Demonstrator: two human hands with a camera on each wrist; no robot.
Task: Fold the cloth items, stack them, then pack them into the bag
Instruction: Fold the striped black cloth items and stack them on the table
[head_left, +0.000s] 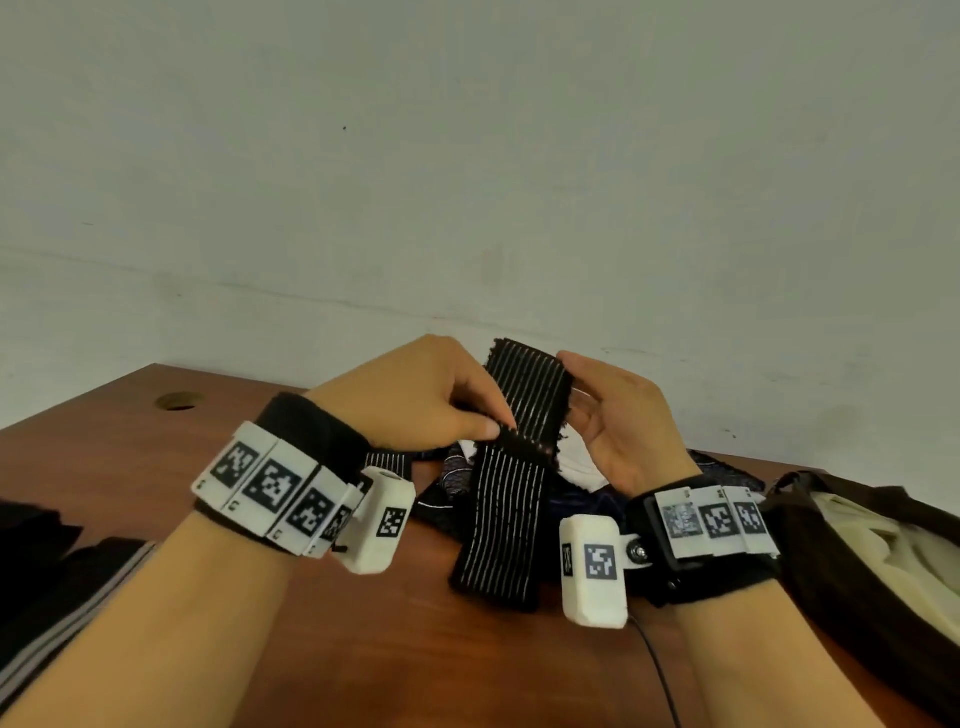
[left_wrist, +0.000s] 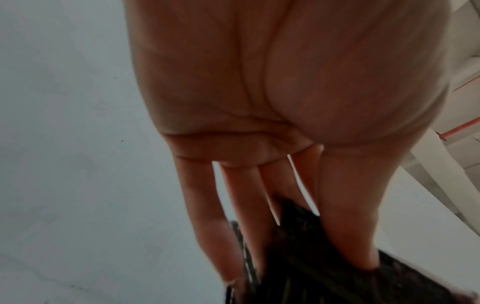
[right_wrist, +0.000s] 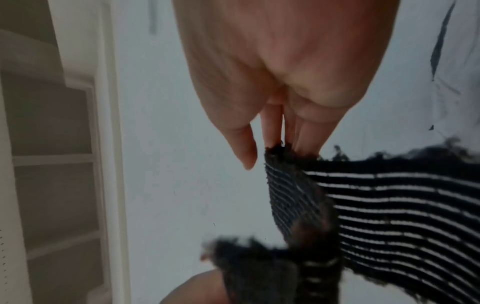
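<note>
A black cloth strip with thin white stripes (head_left: 524, 395) is held up over the brown table (head_left: 311, 649). Its lower half hangs down onto the tabletop. My left hand (head_left: 483, 421) pinches the strip at its bend, thumb on the near side. My right hand (head_left: 574, 389) pinches the strip's upper right edge, thumb on top and fingers behind. The left wrist view shows my left hand (left_wrist: 298, 267) gripping the dark cloth (left_wrist: 324, 277). In the right wrist view my right hand (right_wrist: 285, 142) holds the frayed corner of the striped cloth (right_wrist: 389, 205). An open dark bag (head_left: 831, 571) with pale lining lies at the right.
A heap of dark and white cloth items (head_left: 582, 478) lies on the table behind the strip. More dark cloth with a grey edge (head_left: 62, 582) sits at the left front. A round hole (head_left: 176, 401) is in the table's far left. A thin cable (head_left: 660, 670) trails from my right wrist.
</note>
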